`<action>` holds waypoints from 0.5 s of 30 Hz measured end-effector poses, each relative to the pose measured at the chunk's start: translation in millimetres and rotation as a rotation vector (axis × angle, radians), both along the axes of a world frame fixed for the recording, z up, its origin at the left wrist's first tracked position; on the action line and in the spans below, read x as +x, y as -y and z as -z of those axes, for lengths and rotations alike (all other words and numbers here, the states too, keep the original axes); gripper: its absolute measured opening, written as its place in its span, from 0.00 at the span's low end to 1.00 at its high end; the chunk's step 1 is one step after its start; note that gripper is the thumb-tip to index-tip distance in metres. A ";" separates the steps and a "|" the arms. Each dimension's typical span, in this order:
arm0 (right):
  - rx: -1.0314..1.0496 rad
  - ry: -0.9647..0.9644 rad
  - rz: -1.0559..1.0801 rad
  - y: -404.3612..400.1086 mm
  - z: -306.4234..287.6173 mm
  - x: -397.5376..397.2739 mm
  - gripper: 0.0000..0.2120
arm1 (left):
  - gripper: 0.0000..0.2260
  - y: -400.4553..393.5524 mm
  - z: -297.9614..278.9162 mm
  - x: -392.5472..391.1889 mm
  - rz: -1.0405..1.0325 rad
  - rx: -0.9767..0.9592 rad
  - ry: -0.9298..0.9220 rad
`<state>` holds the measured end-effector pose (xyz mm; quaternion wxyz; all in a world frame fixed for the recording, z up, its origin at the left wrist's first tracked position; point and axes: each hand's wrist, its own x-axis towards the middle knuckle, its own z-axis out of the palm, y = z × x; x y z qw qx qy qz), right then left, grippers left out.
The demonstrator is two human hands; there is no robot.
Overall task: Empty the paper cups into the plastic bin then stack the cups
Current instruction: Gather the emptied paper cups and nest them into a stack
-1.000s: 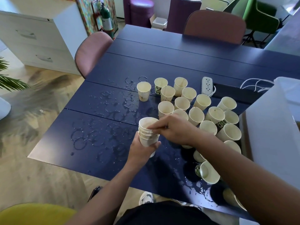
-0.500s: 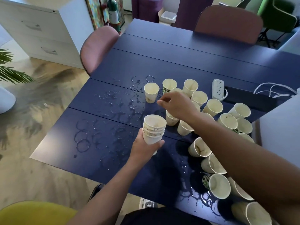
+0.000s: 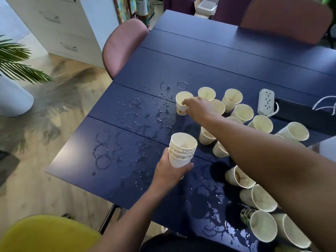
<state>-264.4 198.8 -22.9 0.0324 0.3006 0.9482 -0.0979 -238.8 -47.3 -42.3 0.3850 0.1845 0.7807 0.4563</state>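
Right hand (image 3: 197,109) now stretched farther across the table than half a second ago, away from the middle cluster and onto the leftmost paper cup (image 3: 182,106) in the far row, fingertips curled over its rim and pinching it while it stands upright on the wet surface. Left hand (image 3: 170,170) unchanged, wrapped around the base of a stack of nested cups (image 3: 182,150), held upright just above the near part of the tabletop, stack no taller than before. Cups of thin cream paper, tapered, with rolled rims, some speckled with brown stains, one near the bottom right edge printed green. More loose cups (image 3: 243,113) standing beyond and beside the right forearm, others (image 3: 263,228) lying tipped on their sides at the near right, mouths facing the camera. Table (image 3: 227,57) of smooth dark blue boards with straight seams, covered in ring-shaped water marks (image 3: 102,161) and scattered droplets. White power strip (image 3: 265,101) flat beyond the cups, cord trailing. Pale corner of the plastic bin (image 3: 328,149) only just visible at the right edge. Pink padded chair (image 3: 123,46) tucked at the table's left side, yellow seat (image 3: 45,235) near the bottom left corner.
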 end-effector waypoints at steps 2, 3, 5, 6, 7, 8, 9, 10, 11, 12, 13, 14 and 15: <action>0.024 0.001 -0.002 0.0 5.2 1.5 0.16 | 0.23 3.1 0.9 -1.7 -0.008 -0.014 -0.007; 0.038 -0.008 -0.008 0.8 6.7 3.2 0.14 | 0.22 5.0 1.1 -2.5 -0.014 -0.020 -0.011; 0.038 -0.065 0.011 3.5 6.9 6.8 0.12 | 0.22 8.1 0.5 -3.6 -0.024 -0.015 -0.010; 0.023 -0.111 0.029 5.5 5.5 8.5 0.11 | 0.22 9.5 0.0 -3.8 -0.031 -0.010 -0.007; 0.002 -0.163 0.044 8.0 3.4 10.5 0.10 | 0.23 10.4 -0.6 -3.8 -0.039 -0.006 -0.001; -0.017 -0.213 0.054 11.3 -0.2 12.9 0.10 | 0.24 11.3 -1.2 -3.5 -0.042 -0.001 0.001; -0.033 -0.256 0.063 14.6 -4.3 15.6 0.09 | 0.24 12.0 -0.7 -3.1 -0.041 0.003 0.002; -0.049 -0.300 0.069 18.1 -10.2 18.5 0.09 | 0.24 12.7 -0.5 -2.5 -0.036 0.010 0.001; -0.068 -0.352 0.075 22.3 -17.2 22.2 0.09 | 0.23 13.2 0.5 -1.8 -0.029 0.015 -0.001; -0.086 -0.411 0.079 27.4 -25.0 26.2 0.10 | 0.21 14.2 1.0 -1.6 -0.024 0.021 -0.001; -0.096 -0.475 0.078 33.1 -34.1 30.4 0.11 | 0.21 14.1 0.7 -1.5 -0.023 0.023 -0.001; -0.100 -0.546 0.068 39.8 -43.2 34.7 0.12 | 0.21 13.8 0.2 -1.9 -0.027 0.030 0.001; -0.103 -0.626 0.054 47.1 -52.6 40.1 0.13 | 0.22 12.9 -0.2 -2.0 -0.030 0.036 0.002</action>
